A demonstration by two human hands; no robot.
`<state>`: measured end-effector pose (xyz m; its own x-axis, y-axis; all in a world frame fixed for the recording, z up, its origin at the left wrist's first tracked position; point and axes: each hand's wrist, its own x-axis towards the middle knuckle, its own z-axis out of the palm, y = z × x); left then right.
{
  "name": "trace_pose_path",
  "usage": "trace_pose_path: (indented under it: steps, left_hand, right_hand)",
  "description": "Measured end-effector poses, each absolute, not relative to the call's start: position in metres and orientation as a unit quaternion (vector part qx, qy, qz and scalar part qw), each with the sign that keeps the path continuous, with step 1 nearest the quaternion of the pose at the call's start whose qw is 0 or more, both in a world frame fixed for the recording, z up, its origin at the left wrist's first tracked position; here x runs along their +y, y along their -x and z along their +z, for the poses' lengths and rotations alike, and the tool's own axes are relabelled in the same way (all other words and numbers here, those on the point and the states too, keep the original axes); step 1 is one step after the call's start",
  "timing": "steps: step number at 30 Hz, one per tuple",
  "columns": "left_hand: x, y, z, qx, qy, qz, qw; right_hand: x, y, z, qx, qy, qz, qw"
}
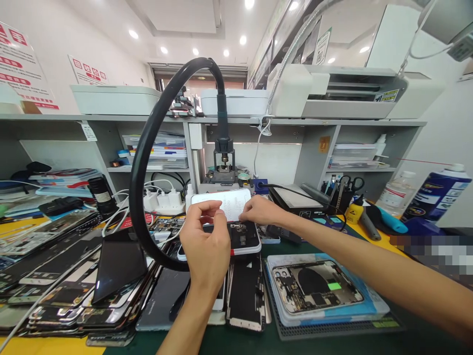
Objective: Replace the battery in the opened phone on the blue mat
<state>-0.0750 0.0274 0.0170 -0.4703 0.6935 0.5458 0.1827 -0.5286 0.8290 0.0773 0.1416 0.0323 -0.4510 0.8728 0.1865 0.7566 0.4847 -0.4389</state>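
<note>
A lit white phone screen (233,203) with faint lines of text is tilted up behind an opened phone body (246,237) with black innards. My right hand (261,211) is closed, its fingertips pinched at the screen's lower right edge. In front of the screen's lower left is my left hand (207,236), fingers curled and thumb close to the forefinger. What lies between those fingertips, if anything, is too small to make out. My left hand hides part of the phone body.
A thick black flexible tube (138,182) arches over the left side. Stacks of phone parts (70,296) cover the bench at left. At right, an opened phone housing (314,286) rests on a blue-white pad (373,308). Behind stand a microscope-like stand (221,172) and a power strip (168,202).
</note>
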Motion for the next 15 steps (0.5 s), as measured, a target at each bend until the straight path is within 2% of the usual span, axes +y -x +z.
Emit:
trace_pose_path:
  steps: [8, 15]
  left_hand:
    - [0.029, 0.075, 0.017, 0.459, -0.472, 0.734, 0.167]
    - [0.028, 0.074, 0.016, 0.457, -0.471, 0.736, 0.169]
  right_hand:
    - [0.140, -0.073, 0.034, -0.826, 0.491, 0.191, 0.201]
    - [0.145, -0.080, 0.049, -0.795, 0.474, 0.339, 0.170]
